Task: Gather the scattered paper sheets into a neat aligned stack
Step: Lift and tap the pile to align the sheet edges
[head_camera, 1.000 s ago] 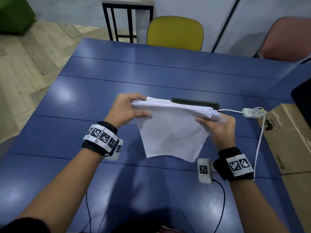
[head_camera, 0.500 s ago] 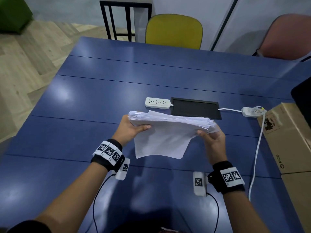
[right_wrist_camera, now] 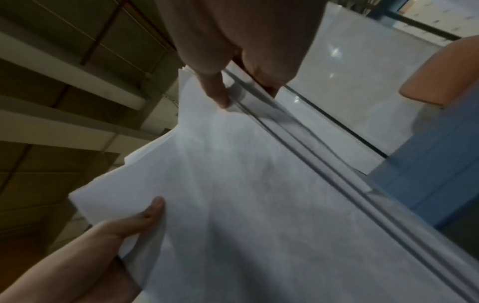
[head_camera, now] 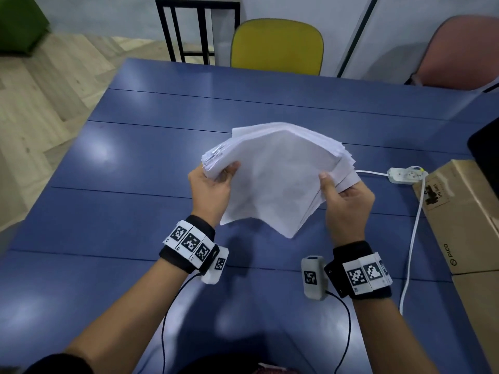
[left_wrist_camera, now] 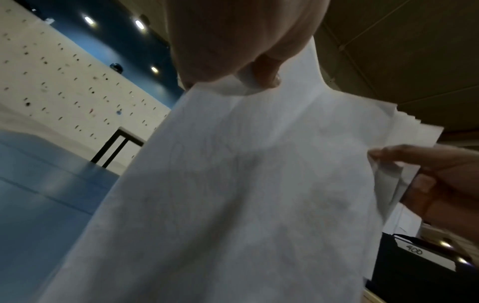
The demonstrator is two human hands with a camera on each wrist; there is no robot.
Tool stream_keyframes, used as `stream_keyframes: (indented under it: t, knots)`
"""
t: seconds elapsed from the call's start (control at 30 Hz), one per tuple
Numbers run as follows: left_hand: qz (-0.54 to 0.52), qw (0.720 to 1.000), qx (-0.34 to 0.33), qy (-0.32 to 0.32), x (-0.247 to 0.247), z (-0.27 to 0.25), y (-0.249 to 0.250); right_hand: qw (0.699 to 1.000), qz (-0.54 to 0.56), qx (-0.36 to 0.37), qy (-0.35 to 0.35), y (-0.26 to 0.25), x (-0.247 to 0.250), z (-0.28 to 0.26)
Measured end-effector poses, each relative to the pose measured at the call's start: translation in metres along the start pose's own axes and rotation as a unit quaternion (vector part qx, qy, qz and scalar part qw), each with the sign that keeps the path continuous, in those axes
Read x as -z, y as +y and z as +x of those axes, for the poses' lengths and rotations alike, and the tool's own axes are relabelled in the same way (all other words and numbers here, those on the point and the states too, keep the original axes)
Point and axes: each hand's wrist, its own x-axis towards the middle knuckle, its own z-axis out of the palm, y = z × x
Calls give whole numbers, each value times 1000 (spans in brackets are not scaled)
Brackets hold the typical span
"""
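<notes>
Tilted up now, paper stack [head_camera: 280, 174] faces viewer, both hands gripping.

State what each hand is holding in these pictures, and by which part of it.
Both hold the paper stack, lifted off the blue table. The left hand grips its left edge; the right hand grips its right edge.

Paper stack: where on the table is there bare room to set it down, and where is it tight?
The paper stack, held off the table by the left hand and right hand, has bare blue table beneath it, to its left, and toward the yellow chair. The right side is crowded: power strip, its white cable and cardboard box.
</notes>
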Motion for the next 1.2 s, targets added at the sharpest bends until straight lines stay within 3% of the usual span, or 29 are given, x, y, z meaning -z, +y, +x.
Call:
stream_keyframes:
  t: [0.1,0.2,0.33,0.53,0.7,0.83,1.2]
  knots:
    - [3,1000,-19,-6,-1,-4,0,1000,-2,13,18,0,-3,-5]
    - [6,999,35,-17,8,-14,-18,1000,4,-17,-9,17,-3,-14]
    - [50,988,126,-80,21,-26,-42,992,28,-120,-34,49,5,-23]
    - [53,977,132,-160,32,-10,-43,987,28,-146,-61,64,29,-9]
    - [54,956,151,-245,32,-1,-40,981,8,-173,-91,66,15,-1]
    - [43,959,156,-234,36,5,-41,979,44,-169,-105,52,12,8]
    - [56,951,164,-257,36,8,-45,975,-2,-153,-163,50,25,10]
